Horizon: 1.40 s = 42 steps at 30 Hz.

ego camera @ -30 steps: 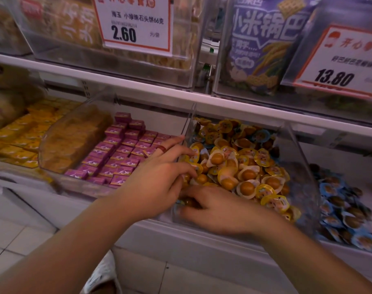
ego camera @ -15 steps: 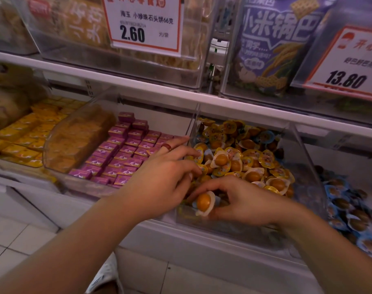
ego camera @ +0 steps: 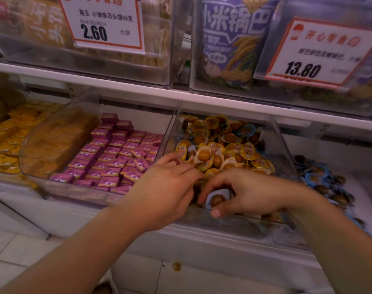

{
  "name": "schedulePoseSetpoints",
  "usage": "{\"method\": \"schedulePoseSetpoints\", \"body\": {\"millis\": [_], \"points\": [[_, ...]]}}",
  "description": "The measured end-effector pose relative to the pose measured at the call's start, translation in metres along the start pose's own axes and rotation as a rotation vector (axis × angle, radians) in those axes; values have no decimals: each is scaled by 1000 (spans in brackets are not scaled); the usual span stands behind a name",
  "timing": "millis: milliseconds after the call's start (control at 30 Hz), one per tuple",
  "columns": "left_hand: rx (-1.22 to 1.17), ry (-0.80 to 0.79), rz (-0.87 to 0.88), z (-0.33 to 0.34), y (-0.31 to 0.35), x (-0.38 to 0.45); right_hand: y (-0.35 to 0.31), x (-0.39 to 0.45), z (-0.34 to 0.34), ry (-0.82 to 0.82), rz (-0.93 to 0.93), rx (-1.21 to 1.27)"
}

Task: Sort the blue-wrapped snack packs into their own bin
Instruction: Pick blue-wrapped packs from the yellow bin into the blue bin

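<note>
Half a second ago the right hand [ego camera: 251,192] pinched a yellow-wrapped pack; now its grip holds a blue-wrapped pack [ego camera: 217,198] between thumb and curled fingers, low at the centre of the frame, just over the front wall of the middle bin [ego camera: 223,219].

Head view: the left hand [ego camera: 164,187] lies beside it, centre-left, fingers stretched toward the pile and resting on the yellow-wrapped packs [ego camera: 223,149]; its grip is released, grasping nothing that shows (a red ring sits on one finger). A few blue-wrapped ones lie mixed in toward the back of that pile. At the right edge of the frame, beyond a clear divider, the blue-pack bin [ego camera: 361,200] holds more blue-wrapped packs. Left of centre are rows of purple boxes [ego camera: 113,158], and at far left yellow packets [ego camera: 4,143]. Above the shelf rail [ego camera: 138,92], price cards read 2.60 [ego camera: 102,22] at upper left and 13.80 [ego camera: 316,54] at upper right.
</note>
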State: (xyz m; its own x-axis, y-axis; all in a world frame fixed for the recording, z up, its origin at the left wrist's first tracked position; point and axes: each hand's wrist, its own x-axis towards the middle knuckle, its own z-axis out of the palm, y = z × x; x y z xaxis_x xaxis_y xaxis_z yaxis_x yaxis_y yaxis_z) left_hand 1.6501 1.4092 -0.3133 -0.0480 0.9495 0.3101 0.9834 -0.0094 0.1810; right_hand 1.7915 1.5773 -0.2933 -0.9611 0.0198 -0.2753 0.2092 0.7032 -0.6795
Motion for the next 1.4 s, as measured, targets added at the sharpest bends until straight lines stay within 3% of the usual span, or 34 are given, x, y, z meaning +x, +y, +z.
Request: {"method": "schedulePoseSetpoints", "body": {"millis": [267,367,500,633,833,933,1133,1300,1400], "points": [[13,-7,24,4,6,1,11,-8,-3,164,-13,196],[-45,-88,-88,16,19,-2,12,-5,3,268,22,156],[-216,-230,-209,30,21,1,7,-11,4,445,51,-79],[-166,-365,-187,26,16,6,2,-26,-1,533,-26,-373],[-163,-510,-142,24,14,12,4,-42,2,587,-44,-424],[-170,-516,-117,25,16,16,2,-52,4,553,-36,-403],[-63,-404,-89,34,21,19,-5,-61,15,225,137,-478],[116,-395,-33,41,26,18,6,-54,28,210,225,-601],[-47,-469,-73,33,22,22,9,-46,29,232,175,-510]]}}
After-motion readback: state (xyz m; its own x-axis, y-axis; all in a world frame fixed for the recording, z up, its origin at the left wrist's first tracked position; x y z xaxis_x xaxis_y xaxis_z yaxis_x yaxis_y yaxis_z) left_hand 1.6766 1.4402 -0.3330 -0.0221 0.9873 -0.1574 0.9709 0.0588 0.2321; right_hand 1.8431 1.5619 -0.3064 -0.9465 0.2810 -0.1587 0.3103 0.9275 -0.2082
